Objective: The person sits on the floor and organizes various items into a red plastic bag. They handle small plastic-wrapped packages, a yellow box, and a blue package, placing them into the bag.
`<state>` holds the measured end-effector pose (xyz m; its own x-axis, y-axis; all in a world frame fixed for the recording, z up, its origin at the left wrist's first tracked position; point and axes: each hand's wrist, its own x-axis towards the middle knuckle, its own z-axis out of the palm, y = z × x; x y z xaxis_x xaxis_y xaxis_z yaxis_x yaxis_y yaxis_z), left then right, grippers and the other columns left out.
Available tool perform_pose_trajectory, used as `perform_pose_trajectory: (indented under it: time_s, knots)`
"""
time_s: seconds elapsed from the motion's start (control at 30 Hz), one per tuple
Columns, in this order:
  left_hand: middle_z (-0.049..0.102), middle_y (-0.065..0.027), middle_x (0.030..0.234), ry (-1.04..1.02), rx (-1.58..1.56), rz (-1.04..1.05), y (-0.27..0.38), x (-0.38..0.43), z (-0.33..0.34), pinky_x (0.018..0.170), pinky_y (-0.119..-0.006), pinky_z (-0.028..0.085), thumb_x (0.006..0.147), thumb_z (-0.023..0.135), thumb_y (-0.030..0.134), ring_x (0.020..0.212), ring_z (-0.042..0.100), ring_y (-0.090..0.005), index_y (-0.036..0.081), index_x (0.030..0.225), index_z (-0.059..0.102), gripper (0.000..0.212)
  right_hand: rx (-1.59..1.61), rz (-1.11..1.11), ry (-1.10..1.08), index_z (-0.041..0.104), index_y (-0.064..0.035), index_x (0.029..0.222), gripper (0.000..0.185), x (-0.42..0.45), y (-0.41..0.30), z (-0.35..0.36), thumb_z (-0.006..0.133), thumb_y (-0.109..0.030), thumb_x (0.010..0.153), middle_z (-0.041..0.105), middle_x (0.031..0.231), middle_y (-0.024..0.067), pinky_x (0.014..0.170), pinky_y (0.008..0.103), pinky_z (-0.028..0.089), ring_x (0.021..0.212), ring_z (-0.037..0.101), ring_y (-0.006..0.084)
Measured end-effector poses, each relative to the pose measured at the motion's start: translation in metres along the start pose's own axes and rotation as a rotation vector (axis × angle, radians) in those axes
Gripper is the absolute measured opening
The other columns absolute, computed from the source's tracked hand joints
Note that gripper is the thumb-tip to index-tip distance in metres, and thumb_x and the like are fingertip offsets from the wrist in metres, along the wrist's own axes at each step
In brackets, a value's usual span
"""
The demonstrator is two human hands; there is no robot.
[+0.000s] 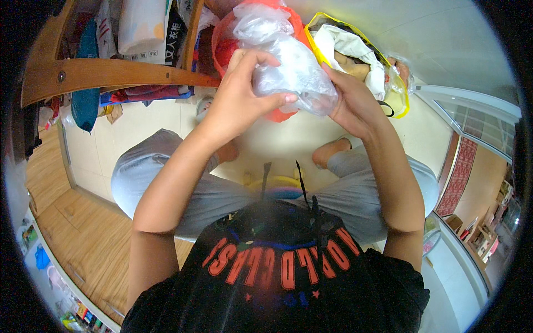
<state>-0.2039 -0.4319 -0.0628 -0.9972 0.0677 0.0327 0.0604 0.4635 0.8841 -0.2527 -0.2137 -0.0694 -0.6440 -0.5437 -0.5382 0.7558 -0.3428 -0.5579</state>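
Crumpled clear plastic bags [289, 66] are bunched together between my two hands. My left hand [245, 89] grips the bundle from its left side, thumb along the lower edge and fingers over the top. On the other side, my right hand [354, 98] holds the bundle's lower right corner, with some fingers hidden behind the film. A red plastic bag [225, 39] stands just behind the bundle, partly covered by it. To its right is a yellow-edged bag [318, 21] with white cloth [347, 41] and tan material inside.
A wooden shelf [125, 73] with packed goods stands at the left, a closed dark teal umbrella [85, 100] hanging by it. A white-framed glass door [470, 108] is at the right. Beneath me is a low yellow-and-blue stool [279, 183] on the tiled floor [266, 145].
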Motion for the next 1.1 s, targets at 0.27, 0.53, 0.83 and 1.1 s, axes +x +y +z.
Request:
perform_pose_trajectory:
  time_s: [0.27, 0.53, 0.83, 1.1]
  knots:
    - [0.063, -0.0094, 0.093, 0.244, 0.325, 0.090, -0.014, 0.000, 0.001, 0.074, -0.029, 0.049, 0.089, 0.067, 0.011, 0.085, 0.059, -0.0184, 0.000, 0.096, 0.064, 0.013, -0.595, -0.121, 0.243, 0.053, -0.0033, 0.120, 0.038, 0.007, 0.020, 0.006, 0.068, -0.017, 0.088, 0.062, 0.112, 0.0123, 0.082, 0.0343, 0.051, 0.092, 0.063, 0.0216]
    - [0.066, -0.0043, 0.098, 0.237, -0.824, -0.552, -0.023, -0.008, 0.015, 0.080, -0.029, 0.054, 0.095, 0.063, 0.013, 0.088, 0.062, -0.0141, 0.004, 0.100, 0.063, 0.010, -1.197, -0.610, 0.585, 0.064, -0.0006, 0.099, 0.018, 0.021, 0.042, -0.019, 0.066, -0.010, 0.085, 0.061, 0.101, 0.0098, 0.074, 0.0304, 0.048, 0.085, 0.060, 0.0168]
    - [0.060, -0.0153, 0.120, 0.095, -1.395, -0.773, -0.020, -0.004, 0.009, 0.099, -0.041, 0.051, 0.102, 0.049, 0.017, 0.109, 0.061, -0.0233, -0.001, 0.121, 0.053, 0.027, -0.257, -0.246, 0.515, 0.058, 0.0046, 0.115, 0.025, 0.019, 0.034, -0.015, 0.059, -0.003, 0.091, 0.061, 0.114, 0.0134, 0.084, 0.0306, 0.052, 0.096, 0.061, 0.0186]
    - [0.057, -0.0171, 0.128, -0.041, -1.481, -0.690, -0.030, 0.005, -0.002, 0.109, -0.043, 0.041, 0.104, 0.043, 0.025, 0.119, 0.056, -0.0270, -0.004, 0.128, 0.048, 0.039, 0.158, -0.077, 0.077, 0.046, 0.0099, 0.129, 0.037, 0.015, 0.005, -0.004, 0.053, -0.005, 0.096, 0.057, 0.125, 0.0177, 0.104, 0.0368, 0.046, 0.115, 0.057, 0.0241]
